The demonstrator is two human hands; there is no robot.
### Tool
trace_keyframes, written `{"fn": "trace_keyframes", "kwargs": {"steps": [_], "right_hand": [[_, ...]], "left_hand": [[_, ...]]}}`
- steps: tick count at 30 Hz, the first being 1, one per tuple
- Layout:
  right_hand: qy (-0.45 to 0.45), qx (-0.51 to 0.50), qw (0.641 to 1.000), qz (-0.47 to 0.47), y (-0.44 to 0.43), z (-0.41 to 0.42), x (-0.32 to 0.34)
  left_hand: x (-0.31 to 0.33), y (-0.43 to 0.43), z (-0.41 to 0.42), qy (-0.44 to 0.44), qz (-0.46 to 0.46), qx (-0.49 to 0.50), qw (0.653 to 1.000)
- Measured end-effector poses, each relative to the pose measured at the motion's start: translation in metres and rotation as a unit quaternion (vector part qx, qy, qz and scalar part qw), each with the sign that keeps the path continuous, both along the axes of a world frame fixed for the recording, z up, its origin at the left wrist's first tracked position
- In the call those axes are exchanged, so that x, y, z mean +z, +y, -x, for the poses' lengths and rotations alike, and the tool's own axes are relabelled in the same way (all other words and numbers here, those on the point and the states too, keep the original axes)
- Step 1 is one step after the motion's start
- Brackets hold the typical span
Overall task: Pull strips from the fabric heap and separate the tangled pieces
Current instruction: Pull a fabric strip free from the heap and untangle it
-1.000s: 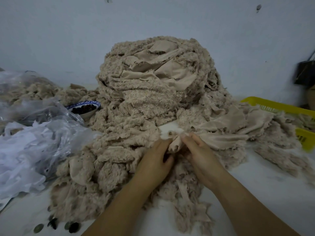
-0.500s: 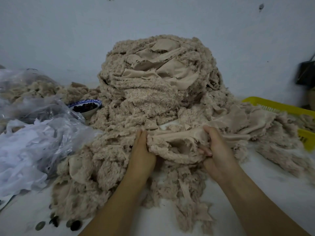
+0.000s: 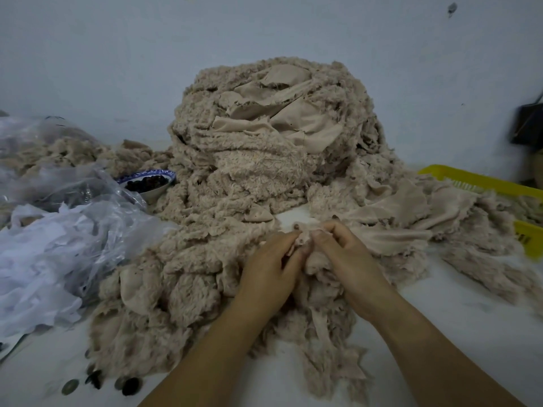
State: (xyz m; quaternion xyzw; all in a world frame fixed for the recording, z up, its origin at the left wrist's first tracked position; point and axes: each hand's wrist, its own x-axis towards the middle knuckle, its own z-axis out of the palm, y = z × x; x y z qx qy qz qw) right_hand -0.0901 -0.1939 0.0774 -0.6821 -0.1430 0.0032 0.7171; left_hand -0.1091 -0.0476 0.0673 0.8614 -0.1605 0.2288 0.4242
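A tall heap of beige fleecy fabric strips point(image 3: 264, 136) stands at the middle back of the white table and spreads forward and to both sides. At its front edge my left hand point(image 3: 271, 267) and my right hand point(image 3: 345, 259) are close together, both pinching the same bunched beige strip point(image 3: 305, 245) between thumbs and fingers. That strip runs off to the right into a smooth-backed beige piece point(image 3: 396, 218). More loose strips lie under my wrists.
Crumpled clear plastic bags with white scraps point(image 3: 53, 239) fill the left. A blue-rimmed bowl of dark pieces point(image 3: 147, 183) sits by the heap. A yellow basket point(image 3: 499, 186) stands at the right. Dark round pieces point(image 3: 97, 383) lie at the front left.
My hands had been spread apart, stretching a fabric piece between them. They have come back together and now pinch one bunched strip at the heap's front.
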Motion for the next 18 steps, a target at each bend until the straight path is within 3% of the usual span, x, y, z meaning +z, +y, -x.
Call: {"fn": "trace_keyframes", "kwargs": {"steps": [4,9,13,18], "right_hand": [[-0.019,-0.029,0.999,0.009,0.001,-0.001,0.004],[-0.001,-0.016,1.000,-0.022,0.005,0.000,0.004],[0.056,0.000,0.993,-0.106,0.000,-0.002,0.003],[0.135,-0.061,0.960,-0.236,-0.016,-0.015,0.003]], "left_hand": [[0.001,0.008,-0.003,0.029,0.137,0.048,0.989],[0.003,0.007,-0.008,0.077,0.195,0.093,0.973],[0.000,0.016,-0.009,0.064,0.127,0.105,0.984],[-0.004,0.023,-0.015,0.124,0.016,0.070,0.990]]}}
